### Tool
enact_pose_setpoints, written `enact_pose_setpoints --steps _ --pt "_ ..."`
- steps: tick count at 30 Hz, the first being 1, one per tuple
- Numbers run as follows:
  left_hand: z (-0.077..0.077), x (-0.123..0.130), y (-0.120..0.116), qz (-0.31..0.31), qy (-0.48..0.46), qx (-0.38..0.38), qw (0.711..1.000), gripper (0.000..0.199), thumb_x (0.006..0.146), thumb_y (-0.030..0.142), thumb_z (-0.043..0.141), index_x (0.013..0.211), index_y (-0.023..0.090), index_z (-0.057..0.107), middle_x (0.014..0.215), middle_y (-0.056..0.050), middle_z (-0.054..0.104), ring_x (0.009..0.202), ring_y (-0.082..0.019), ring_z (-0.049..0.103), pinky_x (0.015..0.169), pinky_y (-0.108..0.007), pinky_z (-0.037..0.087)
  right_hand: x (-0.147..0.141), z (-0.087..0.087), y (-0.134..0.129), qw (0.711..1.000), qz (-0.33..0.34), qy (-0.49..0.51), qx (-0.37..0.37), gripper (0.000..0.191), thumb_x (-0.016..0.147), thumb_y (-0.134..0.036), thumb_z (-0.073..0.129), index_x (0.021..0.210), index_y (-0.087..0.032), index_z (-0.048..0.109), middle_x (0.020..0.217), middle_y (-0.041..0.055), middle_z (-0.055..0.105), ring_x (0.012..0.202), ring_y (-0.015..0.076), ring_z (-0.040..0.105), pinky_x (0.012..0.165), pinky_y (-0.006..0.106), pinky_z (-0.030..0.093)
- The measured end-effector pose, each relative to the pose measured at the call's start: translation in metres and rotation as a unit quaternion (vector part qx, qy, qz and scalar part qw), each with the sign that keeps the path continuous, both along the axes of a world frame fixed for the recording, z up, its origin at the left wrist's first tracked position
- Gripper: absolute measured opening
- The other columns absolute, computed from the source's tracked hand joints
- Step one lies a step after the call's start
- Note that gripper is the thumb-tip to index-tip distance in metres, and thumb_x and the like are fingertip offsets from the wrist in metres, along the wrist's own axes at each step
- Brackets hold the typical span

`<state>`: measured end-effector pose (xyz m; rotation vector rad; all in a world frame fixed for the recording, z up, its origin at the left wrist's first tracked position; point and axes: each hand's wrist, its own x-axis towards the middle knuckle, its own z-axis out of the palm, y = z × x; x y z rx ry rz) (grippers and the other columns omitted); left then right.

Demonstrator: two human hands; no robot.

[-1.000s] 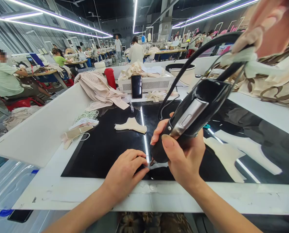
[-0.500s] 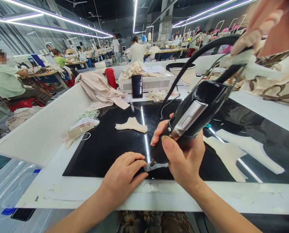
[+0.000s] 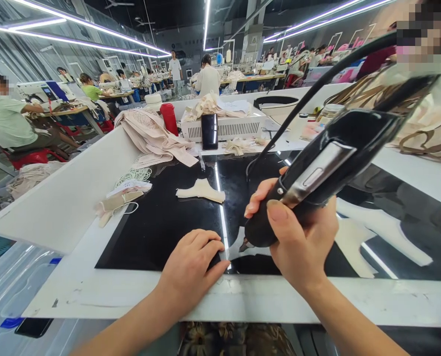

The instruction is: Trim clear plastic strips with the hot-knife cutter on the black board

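My right hand (image 3: 304, 232) is wrapped round a black handheld tool (image 3: 317, 173) with a silver plate and a thick cable. The tool's metal tip points down at a thin pale piece (image 3: 237, 247) on the glossy black sheet (image 3: 161, 222). My left hand (image 3: 193, 269) rests at the left end of that piece, fingers bent and thumb apart; whether it pinches anything is hidden. A cream shaped piece (image 3: 201, 190) lies farther back. Two more cream pieces (image 3: 391, 230) lie to the right, partly behind my right hand.
A phone (image 3: 209, 132) stands against a white vented box (image 3: 239, 127). Beige fabric (image 3: 150, 133) and a red container (image 3: 169, 119) are at the back left. Green cords (image 3: 133, 176) lie left. The tool's cable (image 3: 309, 94) arcs overhead. Several people sit or stand beyond.
My right hand and the tool have moved to the right, uncovering more of the thin pale piece. My left hand has shifted only slightly.
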<state>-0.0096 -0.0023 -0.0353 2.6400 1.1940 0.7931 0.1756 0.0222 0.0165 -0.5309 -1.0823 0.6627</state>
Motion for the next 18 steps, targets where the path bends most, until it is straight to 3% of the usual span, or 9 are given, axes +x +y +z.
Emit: enact_pose_setpoints --steps 9,18 --pt "-0.002 -0.008 0.0 0.004 -0.022 -0.017 1.0 0.01 0.096 0.013 0.07 0.102 0.021 0.066 0.115 -0.004 0.071 0.108 -0.023 0.068 0.095 -0.04 0.059 0.01 -0.005 -0.004 0.999 -0.037 -0.021 -0.018 0.036 0.09 -0.04 0.088 0.114 -0.027 0.064 0.09 -0.003 0.075 0.066 0.0143 0.066 0.059 0.03 0.058" --pt "-0.002 -0.01 0.0 0.011 -0.023 -0.031 0.999 0.015 0.098 0.012 0.067 0.109 0.022 0.065 0.119 -0.005 0.072 0.11 -0.023 0.069 0.097 -0.04 0.059 0.009 -0.004 -0.005 0.999 -0.041 -0.024 -0.023 0.039 0.09 -0.042 0.088 0.116 -0.027 0.063 0.09 -0.0035 0.074 0.064 0.0142 0.066 0.058 0.032 0.058"
